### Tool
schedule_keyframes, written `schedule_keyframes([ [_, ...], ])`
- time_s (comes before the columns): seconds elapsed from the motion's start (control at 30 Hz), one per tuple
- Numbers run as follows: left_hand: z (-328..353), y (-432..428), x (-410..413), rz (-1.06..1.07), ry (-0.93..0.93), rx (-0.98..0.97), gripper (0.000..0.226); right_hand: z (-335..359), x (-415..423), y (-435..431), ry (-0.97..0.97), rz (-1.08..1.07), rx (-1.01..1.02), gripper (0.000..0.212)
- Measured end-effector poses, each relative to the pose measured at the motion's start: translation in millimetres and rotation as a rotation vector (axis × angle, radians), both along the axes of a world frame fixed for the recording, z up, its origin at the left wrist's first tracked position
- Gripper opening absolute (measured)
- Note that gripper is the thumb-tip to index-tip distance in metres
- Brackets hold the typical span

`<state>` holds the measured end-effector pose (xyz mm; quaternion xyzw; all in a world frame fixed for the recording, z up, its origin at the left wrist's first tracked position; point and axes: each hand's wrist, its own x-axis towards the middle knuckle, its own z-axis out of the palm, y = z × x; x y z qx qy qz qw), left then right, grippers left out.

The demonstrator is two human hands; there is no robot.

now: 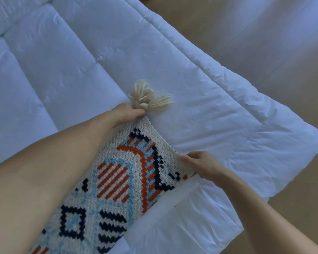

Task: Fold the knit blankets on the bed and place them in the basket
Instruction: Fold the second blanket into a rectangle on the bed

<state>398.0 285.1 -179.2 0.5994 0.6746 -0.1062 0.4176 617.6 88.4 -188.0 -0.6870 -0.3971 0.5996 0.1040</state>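
Observation:
A cream knit blanket (117, 180) with orange, navy and light-blue patterns lies on the white bed, running from the bottom left up toward the middle. Cream tassels (151, 99) fan out from its far corner. My left hand (127, 112) pinches that far corner just below the tassels. My right hand (200, 164) grips the blanket's right-hand edge near the bed's side. No basket is in view.
The white quilted duvet (62, 61) covers the bed, with its corner (316, 140) at the right. Tan wooden floor (264, 33) lies beyond the bed's right side and at the bottom right.

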Motion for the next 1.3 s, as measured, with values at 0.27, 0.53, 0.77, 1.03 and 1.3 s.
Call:
schedule_keyframes([
  [0.27,8,12,-4,0.101,-0.294,-0.024,0.022,1,0,6,-0.023,-0.029,0.108,0.023],
  [0.53,-10,-3,14,0.058,-0.128,0.251,0.043,-7,10,20,-0.206,-0.001,0.047,0.044],
  [0.77,-14,-119,-7,-0.09,0.088,0.703,0.066,4,-37,22,-0.657,0.352,0.593,0.061],
  [1.03,-54,-220,-62,-0.021,0.386,0.515,0.068,-40,-86,34,-0.572,0.948,0.707,0.064],
  [1.3,-67,-246,-118,0.083,0.517,0.427,0.074,-52,-69,45,-0.744,0.825,0.51,0.071],
])
